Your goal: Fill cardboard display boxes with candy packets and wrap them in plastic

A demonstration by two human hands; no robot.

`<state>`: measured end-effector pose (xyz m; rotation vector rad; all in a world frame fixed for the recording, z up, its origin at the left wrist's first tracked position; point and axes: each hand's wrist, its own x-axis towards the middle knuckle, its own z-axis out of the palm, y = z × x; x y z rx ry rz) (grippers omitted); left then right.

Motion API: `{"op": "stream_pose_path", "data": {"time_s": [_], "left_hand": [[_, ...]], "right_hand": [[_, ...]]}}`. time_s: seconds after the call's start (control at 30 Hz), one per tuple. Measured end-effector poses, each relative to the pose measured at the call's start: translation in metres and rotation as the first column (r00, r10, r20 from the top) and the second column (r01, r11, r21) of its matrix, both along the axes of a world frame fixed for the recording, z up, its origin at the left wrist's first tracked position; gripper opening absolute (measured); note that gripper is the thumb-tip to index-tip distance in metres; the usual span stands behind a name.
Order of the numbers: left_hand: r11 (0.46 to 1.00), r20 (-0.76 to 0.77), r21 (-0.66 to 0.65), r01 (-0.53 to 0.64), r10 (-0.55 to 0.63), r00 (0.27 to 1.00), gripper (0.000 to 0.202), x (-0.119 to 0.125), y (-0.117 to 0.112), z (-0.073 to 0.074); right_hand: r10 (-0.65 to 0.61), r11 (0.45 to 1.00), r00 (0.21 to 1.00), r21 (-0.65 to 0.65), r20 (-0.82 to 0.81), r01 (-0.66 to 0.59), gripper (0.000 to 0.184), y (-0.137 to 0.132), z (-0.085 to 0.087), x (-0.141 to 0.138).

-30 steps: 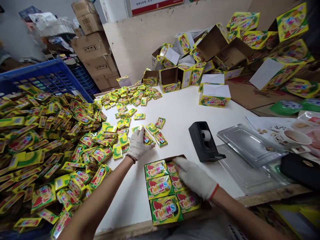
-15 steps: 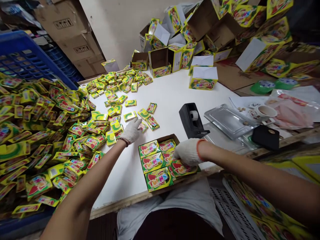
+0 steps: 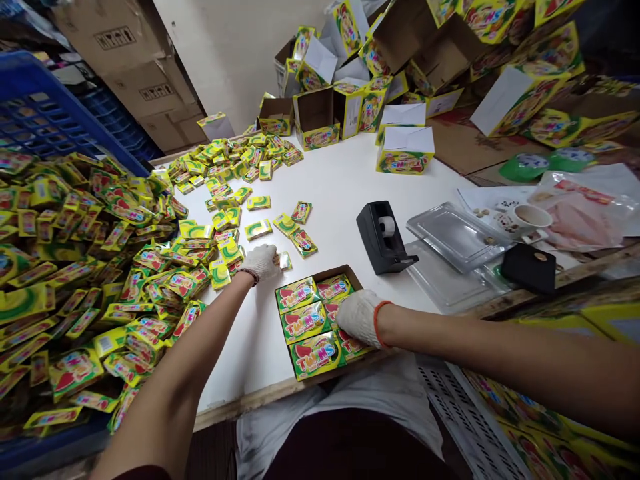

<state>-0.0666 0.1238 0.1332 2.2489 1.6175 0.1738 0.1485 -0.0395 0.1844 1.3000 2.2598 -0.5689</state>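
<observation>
My left hand (image 3: 261, 263), in a white knitted glove, is closed on a small yellow-and-green candy packet (image 3: 284, 260) on the white table. My right hand (image 3: 359, 319), also gloved, is curled over the right side of an open carton (image 3: 291, 360). Its fingers are at a TWINS candy packet (image 3: 350, 345) in the near right part; the fingertips are partly hidden. Two columns of TWINS packets (image 3: 303, 320) lie face up in this carton. Just beyond my left hand are several loose packets (image 3: 303, 243).
A large heap of packets (image 3: 75, 267) fills the blue crate (image 3: 55, 100) at left. A black tape dispenser (image 3: 383, 237), clear plastic lids (image 3: 457, 237), a cup (image 3: 531, 219) and a black wallet (image 3: 529, 268) lie at right. Empty display boxes (image 3: 316, 120) are piled behind.
My left hand has drawn slightly back, its fingers closing on a packet. My right hand has moved left and down over the carton, where the formerly tilted packet now lies flatter.
</observation>
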Motion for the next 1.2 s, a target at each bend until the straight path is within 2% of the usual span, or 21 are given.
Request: {"op": "stream_pose_path", "data": {"time_s": [0.07, 0.13, 0.17, 0.23, 0.27, 0.33, 0.4, 0.43, 0.5, 0.6, 0.67, 0.73, 0.8, 0.87, 0.93, 0.97, 1.0, 1.03, 1.1, 1.17, 1.2], "left_hand": [[0.997, 0.144, -0.049, -0.068, 0.074, 0.987, 0.041, -0.005, -0.012, 0.002], [0.989, 0.316, -0.094, -0.112, 0.137, 0.939, 0.052, -0.008, -0.029, 0.009], [0.985, 0.415, -0.119, -0.124, 0.162, 0.895, 0.056, -0.008, -0.039, 0.014], [0.977, 0.594, -0.177, -0.12, 0.203, 0.779, 0.06, -0.007, -0.06, 0.027], [0.964, 0.684, -0.243, -0.104, 0.247, 0.687, 0.061, -0.004, -0.07, 0.035], [0.9, 0.813, -0.435, -0.009, 0.397, 0.425, 0.062, 0.003, -0.09, 0.048], [0.805, 0.82, -0.572, 0.16, 0.551, 0.158, 0.056, 0.012, -0.106, 0.057], [0.771, 0.8, -0.593, 0.23, 0.598, 0.057, 0.052, 0.017, -0.112, 0.059], [0.755, 0.785, -0.587, 0.291, 0.619, -0.022, 0.047, 0.025, -0.12, 0.062], [0.784, 0.807, -0.552, 0.285, 0.588, -0.056, 0.045, 0.037, -0.128, 0.065], [0.818, 0.824, -0.508, 0.269, 0.553, -0.123, 0.045, 0.046, -0.132, 0.069], [0.827, 0.813, -0.481, 0.29, 0.544, -0.205, 0.041, 0.056, -0.136, 0.076], [0.773, 0.762, -0.499, 0.392, 0.607, -0.226, 0.032, 0.065, -0.139, 0.084], [0.643, 0.675, -0.537, 0.547, 0.716, -0.178, 0.024, 0.072, -0.142, 0.092], [0.5, 0.595, -0.543, 0.674, 0.796, -0.111, 0.018, 0.076, -0.145, 0.097], [0.464, 0.581, -0.541, 0.701, 0.81, -0.087, 0.017, 0.078, -0.147, 0.099], [0.465, 0.591, -0.544, 0.698, 0.803, -0.075, 0.018, 0.08, -0.148, 0.099], [0.501, 0.622, -0.553, 0.665, 0.78, -0.07, 0.02, 0.081, -0.149, 0.098], [0.614, 0.713, -0.569, 0.547, 0.7, -0.043, 0.026, 0.083, -0.151, 0.095], [0.717, 0.798, -0.559, 0.417, 0.602, 0.035, 0.03, 0.079, -0.149, 0.089], [0.765, 0.832, -0.547, 0.34, 0.544, 0.113, 0.03, 0.075, -0.145, 0.086]], "right_hand": [[0.021, 0.999, 0.999, -0.028, 0.046, -0.02, 0.023, 0.001, 0.003, 0.0], [0.037, 0.998, 0.997, -0.048, 0.075, -0.033, 0.04, 0.005, 0.006, 0.0], [0.04, 0.998, 0.995, -0.048, 0.087, -0.036, 0.047, 0.007, 0.007, 0.0], [0.025, 0.998, 0.993, -0.063, 0.112, -0.018, 0.044, 0.01, 0.007, -0.002], [0.013, 0.997, 0.992, -0.082, 0.122, -0.003, 0.037, 0.011, 0.007, -0.004], [0.007, 0.989, 0.99, -0.144, 0.144, 0.014, 0.026, 0.011, 0.007, -0.007], [0.01, 0.985, 0.987, -0.171, 0.16, 0.018, 0.021, 0.011, 0.009, -0.008], [-0.004, 0.987, 0.989, -0.156, 0.147, 0.028, 0.019, 0.012, 0.013, -0.007], [-0.06, 0.993, 0.994, -0.096, 0.095, 0.069, 0.012, 0.015, 0.023, 0.0], [-0.244, 0.966, 0.96, 0.058, -0.135, 0.253, 0.015, 0.023, 0.043, 0.018], [-0.364, 0.906, 0.855, 0.071, -0.37, 0.416, 0.026, 0.029, 0.053, 0.029], [-0.399, 0.879, 0.69, -0.039, -0.604, 0.475, 0.029, 0.032, 0.06, 0.037], [-0.388, 0.895, 0.5, -0.188, -0.774, 0.404, 0.041, 0.033, 0.062, 0.04], [-0.413, 0.898, 0.331, -0.319, -0.849, 0.303, 0.05, 0.03, 0.061, 0.038], [-0.482, 0.873, 0.246, -0.437, -0.841, 0.219, 0.056, 0.026, 0.058, 0.033], [-0.519, 0.854, 0.22, -0.488, -0.826, 0.183, 0.058, 0.023, 0.056, 0.029], [-0.555, 0.831, 0.189, -0.535, -0.81, 0.152, 0.06, 0.02, 0.054, 0.025], [-0.591, 0.806, 0.138, -0.575, -0.795, 0.138, 0.061, 0.018, 0.051, 0.02], [-0.644, 0.758, 0.005, -0.636, -0.765, 0.143, 0.06, 0.016, 0.047, 0.011], [-0.627, 0.751, -0.103, -0.635, -0.772, 0.183, 0.057, 0.02, 0.048, 0.008], [-0.588, 0.77, -0.115, -0.598, -0.8, 0.222, 0.055, 0.024, 0.05, 0.01]]}}
